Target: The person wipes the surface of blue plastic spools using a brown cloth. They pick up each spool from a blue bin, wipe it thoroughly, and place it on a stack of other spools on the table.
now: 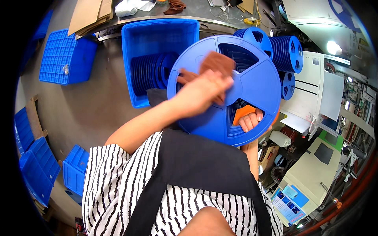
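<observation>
The blue reel [246,84], held by the right hand [251,121], could be tipped if the left hand's [204,90] clutched cloth [219,65] (brown) is snagged.

Room reads bright overall. White light [334,48] at upper right is blown out. My left hand [206,89] and the brown cloth [219,65] smear with motion blur; my right hand [249,120] is much crisper. Blue reel [258,84] face is lit fairly evenly, its openings dark inside. Fisheye bows the front edge of the bench [195,11] up top; corners drop to black.
</observation>
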Motion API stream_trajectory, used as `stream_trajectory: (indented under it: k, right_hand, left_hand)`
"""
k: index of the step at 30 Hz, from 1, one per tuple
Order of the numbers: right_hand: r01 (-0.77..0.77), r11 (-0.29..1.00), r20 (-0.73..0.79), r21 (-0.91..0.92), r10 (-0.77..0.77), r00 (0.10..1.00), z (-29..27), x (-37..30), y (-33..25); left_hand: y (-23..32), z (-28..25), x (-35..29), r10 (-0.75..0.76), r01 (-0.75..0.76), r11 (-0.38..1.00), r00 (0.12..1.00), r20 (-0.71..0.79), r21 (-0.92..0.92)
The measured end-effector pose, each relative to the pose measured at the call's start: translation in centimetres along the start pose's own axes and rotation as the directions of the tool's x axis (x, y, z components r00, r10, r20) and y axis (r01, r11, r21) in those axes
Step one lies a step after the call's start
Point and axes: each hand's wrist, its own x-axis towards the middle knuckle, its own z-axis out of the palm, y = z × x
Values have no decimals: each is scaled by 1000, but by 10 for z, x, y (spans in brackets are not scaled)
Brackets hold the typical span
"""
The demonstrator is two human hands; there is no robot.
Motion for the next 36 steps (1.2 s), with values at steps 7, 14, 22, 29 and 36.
stream_trajectory:
  k: [7, 14, 22, 29, 36]
  right_hand:
    - [10, 998, -142, -59, -18, 990, -7, -22, -6]
    - [20, 998, -183, -62, -31, 983, -10, -24, -7]
    - [91, 996, -262, 6, -86, 961, -21, -31, -24]
    - [87, 996, -318, 27, -74, 945, -33, -26, -37]
    - [87, 994, -331, 65, -61, 942, -38, -18, -48]
  left_hand:
    - [-8, 7, -49, 140, -112, 985, 963, 228, -132]
    - [9, 27, -26, 248, -219, 962, 951, 183, -165]
    - [-26, -12, -69, -14, -2, 995, 986, 164, 96]
    - [-19, 14, -60, -8, -84, 956, 951, 310, 281]
    - [-31, 28, -61, 114, -227, 879, 954, 277, 419]
